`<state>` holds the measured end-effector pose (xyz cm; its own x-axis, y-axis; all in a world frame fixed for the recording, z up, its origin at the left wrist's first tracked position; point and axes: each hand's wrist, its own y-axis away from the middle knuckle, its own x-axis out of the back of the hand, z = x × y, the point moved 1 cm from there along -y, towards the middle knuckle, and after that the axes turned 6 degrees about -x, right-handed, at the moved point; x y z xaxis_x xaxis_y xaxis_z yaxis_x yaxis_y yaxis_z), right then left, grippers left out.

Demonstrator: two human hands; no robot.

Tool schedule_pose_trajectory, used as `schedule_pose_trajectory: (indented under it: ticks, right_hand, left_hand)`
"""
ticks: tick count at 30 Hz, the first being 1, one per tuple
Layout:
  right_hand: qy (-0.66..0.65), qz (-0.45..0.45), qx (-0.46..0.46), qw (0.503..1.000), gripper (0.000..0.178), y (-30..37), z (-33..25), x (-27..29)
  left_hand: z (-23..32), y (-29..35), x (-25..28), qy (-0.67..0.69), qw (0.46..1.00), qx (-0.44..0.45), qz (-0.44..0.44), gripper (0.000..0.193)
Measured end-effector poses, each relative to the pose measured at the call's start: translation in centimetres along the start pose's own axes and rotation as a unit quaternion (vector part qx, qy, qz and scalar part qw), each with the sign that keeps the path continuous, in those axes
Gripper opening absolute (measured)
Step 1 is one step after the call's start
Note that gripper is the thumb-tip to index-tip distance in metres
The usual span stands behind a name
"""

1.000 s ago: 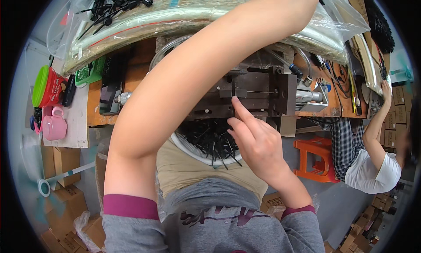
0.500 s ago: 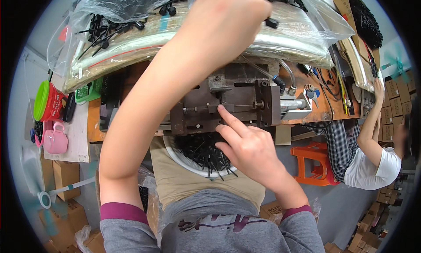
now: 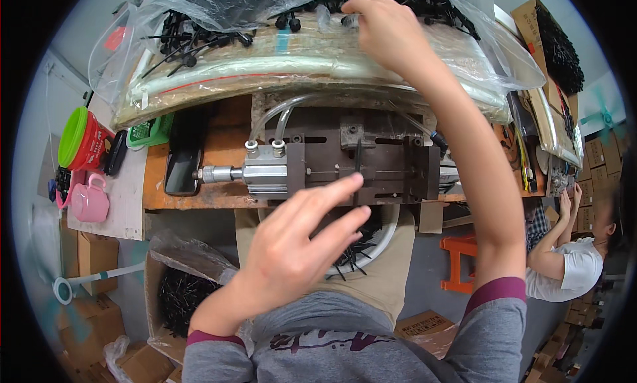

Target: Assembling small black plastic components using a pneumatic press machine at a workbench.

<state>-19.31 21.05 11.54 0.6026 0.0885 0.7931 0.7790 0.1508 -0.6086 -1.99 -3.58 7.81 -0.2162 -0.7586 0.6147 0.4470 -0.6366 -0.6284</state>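
Observation:
My left hand is at the front of a dark metal clamping fixture. Its index finger and thumb are stretched apart, the index tip at a thin black rod-like piece in the middle of the fixture. Far back, my right hand reaches over black, long-stemmed plastic parts on a plastic-wrapped stack. The right index finger is extended; the other fingertips are partly hidden. Below the fixture, a white round tub with more black parts sits at my lap, partly covered by my left hand.
An air cylinder with clear hoses adjoins the fixture's left side. A black phone lies on the wooden bench. Farther left are a pink cup and a red tub. A co-worker sits at right, beside an orange stool.
The hands have swapped places: my left hand has come back from the far pile to the fixture, and my right hand has gone from the fixture to the pile. A black rod now shows there.

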Motion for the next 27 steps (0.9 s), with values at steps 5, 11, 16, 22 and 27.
schedule_pose_trajectory:
  ticks: [5,11,16,22,27]
  right_hand:
    - [0.053,-0.124,-0.012,0.991,0.029,-8.2,0.4,-3.1]
    - [0.078,0.09,-0.014,0.993,0.037,-14.3,-0.3,2.5]
    - [-0.02,-0.064,-0.08,0.995,0.022,-15.2,-1.3,1.8]
    - [-0.119,-0.016,0.0,0.993,0.032,-14.7,-5.1,-3.7]
    - [-0.22,0.057,0.055,0.972,0.033,-14.8,-8.1,-2.4]
  left_hand:
    - [0.3,2.1,-0.5,0.02,1.0,0.006,0.006,0.04]
    - [-0.4,4.3,-0.5,0.048,0.999,0.025,-0.005,0.039]
    - [-0.8,4.5,-0.6,0.061,0.998,0.015,0.013,0.039]
    - [-1.3,5.4,-0.8,0.05,0.998,0.013,0.019,0.036]
    - [-1.7,6.4,-0.7,0.057,0.998,0.025,0.026,0.035]
